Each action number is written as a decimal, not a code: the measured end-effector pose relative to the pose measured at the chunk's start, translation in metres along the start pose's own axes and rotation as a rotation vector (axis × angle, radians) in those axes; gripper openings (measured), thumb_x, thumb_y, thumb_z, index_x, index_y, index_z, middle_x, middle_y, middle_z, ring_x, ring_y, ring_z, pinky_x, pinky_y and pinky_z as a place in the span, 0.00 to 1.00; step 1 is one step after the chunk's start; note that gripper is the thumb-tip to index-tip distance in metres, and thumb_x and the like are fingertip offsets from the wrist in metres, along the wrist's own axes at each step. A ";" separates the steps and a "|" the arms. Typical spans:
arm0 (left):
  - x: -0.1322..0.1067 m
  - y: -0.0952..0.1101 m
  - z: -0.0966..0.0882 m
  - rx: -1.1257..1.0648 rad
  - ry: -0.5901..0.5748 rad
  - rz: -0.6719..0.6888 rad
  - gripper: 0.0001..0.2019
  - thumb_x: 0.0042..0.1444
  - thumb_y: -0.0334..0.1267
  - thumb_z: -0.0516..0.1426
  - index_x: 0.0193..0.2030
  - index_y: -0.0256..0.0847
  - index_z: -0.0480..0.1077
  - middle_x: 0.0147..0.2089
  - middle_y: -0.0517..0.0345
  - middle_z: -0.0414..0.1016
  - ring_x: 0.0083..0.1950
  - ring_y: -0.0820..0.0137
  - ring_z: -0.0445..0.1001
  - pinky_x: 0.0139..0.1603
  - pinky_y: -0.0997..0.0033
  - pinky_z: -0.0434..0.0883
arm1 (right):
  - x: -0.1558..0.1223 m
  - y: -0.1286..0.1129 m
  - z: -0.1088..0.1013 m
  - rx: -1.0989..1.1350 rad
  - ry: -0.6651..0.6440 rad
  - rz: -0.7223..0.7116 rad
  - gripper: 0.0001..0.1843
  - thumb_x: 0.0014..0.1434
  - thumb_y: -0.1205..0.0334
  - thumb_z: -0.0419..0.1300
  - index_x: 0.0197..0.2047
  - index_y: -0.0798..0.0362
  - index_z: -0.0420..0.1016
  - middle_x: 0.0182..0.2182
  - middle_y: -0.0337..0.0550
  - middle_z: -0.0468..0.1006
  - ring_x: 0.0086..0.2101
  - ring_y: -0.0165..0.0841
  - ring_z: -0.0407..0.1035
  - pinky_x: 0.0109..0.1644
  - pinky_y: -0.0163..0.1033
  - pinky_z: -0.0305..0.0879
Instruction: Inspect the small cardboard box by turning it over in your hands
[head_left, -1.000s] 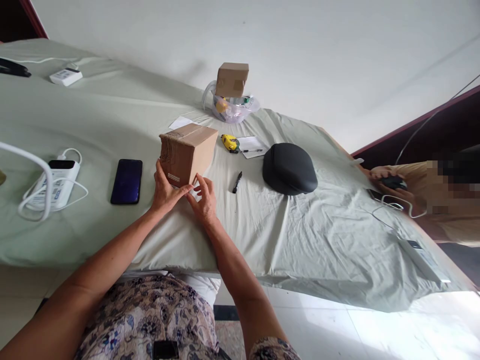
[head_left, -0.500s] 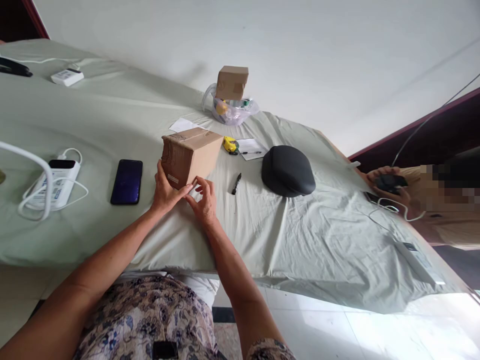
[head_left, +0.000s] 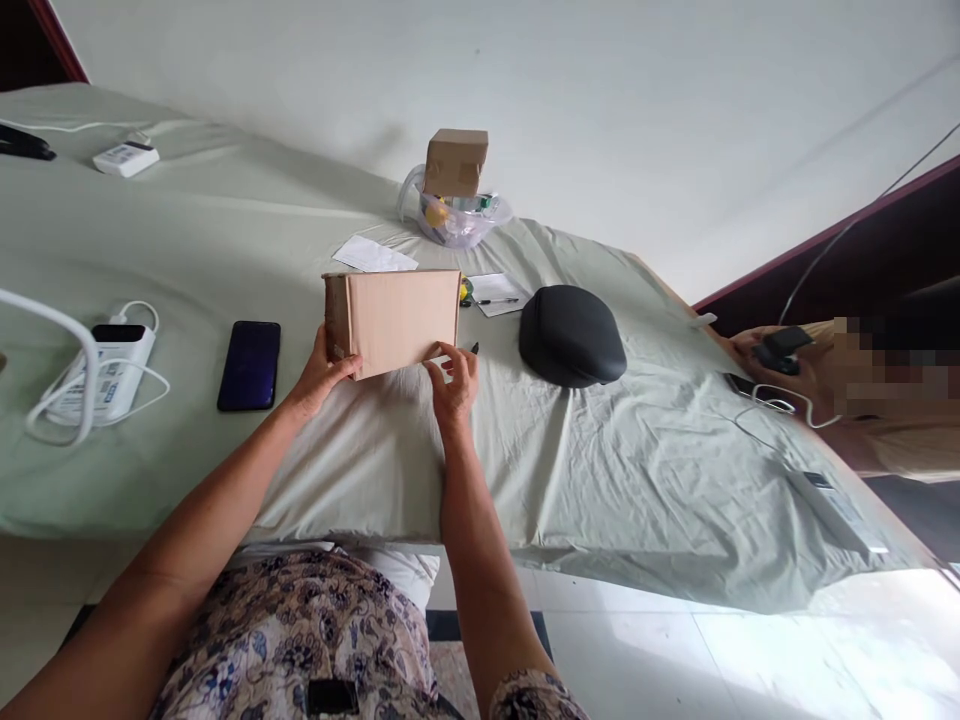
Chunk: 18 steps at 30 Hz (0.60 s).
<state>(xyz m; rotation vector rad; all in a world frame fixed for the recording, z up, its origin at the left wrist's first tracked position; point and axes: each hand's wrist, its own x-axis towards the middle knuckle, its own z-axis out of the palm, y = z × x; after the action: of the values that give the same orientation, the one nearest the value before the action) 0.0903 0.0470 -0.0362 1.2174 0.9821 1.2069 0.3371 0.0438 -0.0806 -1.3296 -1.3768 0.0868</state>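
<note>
A brown cardboard box (head_left: 401, 318) sits at the middle of the cloth-covered table, one broad plain side facing me. My left hand (head_left: 322, 380) grips its lower left corner, thumb on the near side and fingers round the left end. At the lower right edge, my right hand (head_left: 454, 380) is closed, thumb and forefinger pinching the box's edge. Behind the box's right end, a yellow tape measure (head_left: 466, 291) is mostly hidden. Only the tip of a black marker (head_left: 475, 348) shows beside my right hand.
A phone (head_left: 250, 365) and a white power bank with cable (head_left: 112, 375) lie left. Behind stand a clear basket (head_left: 457, 232) with a smaller carton (head_left: 456, 163) on top, and papers (head_left: 375, 253). A black case (head_left: 572, 335) lies right; another person's hand (head_left: 757, 345) holds a dark object.
The box has turned so that a broad side faces me, covering most of the tape measure. My right hand has slid right along its lower edge; my left hand stays at the left corner.
</note>
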 end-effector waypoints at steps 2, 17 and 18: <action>0.000 0.002 -0.002 -0.024 -0.022 -0.048 0.45 0.43 0.58 0.68 0.66 0.48 0.58 0.67 0.47 0.68 0.62 0.53 0.73 0.41 0.66 0.76 | 0.004 0.007 -0.003 0.016 0.082 0.098 0.20 0.64 0.44 0.61 0.51 0.49 0.78 0.44 0.44 0.75 0.34 0.29 0.70 0.42 0.40 0.72; 0.003 -0.009 -0.002 -0.042 -0.007 0.044 0.45 0.51 0.53 0.63 0.75 0.51 0.54 0.74 0.51 0.62 0.76 0.50 0.60 0.70 0.49 0.69 | 0.005 -0.004 -0.002 0.280 0.117 0.398 0.18 0.60 0.43 0.58 0.38 0.51 0.70 0.30 0.35 0.72 0.31 0.29 0.66 0.40 0.38 0.64; 0.005 -0.012 -0.004 -0.018 0.003 0.083 0.43 0.53 0.53 0.61 0.75 0.51 0.55 0.74 0.51 0.63 0.77 0.50 0.59 0.73 0.47 0.66 | 0.004 -0.006 -0.003 0.267 0.109 0.396 0.19 0.61 0.42 0.58 0.37 0.51 0.69 0.29 0.35 0.71 0.31 0.29 0.65 0.39 0.38 0.63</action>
<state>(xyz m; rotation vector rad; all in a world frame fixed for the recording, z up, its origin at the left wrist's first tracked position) 0.0886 0.0529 -0.0481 1.2531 0.9287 1.2797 0.3368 0.0430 -0.0731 -1.3405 -0.9582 0.4431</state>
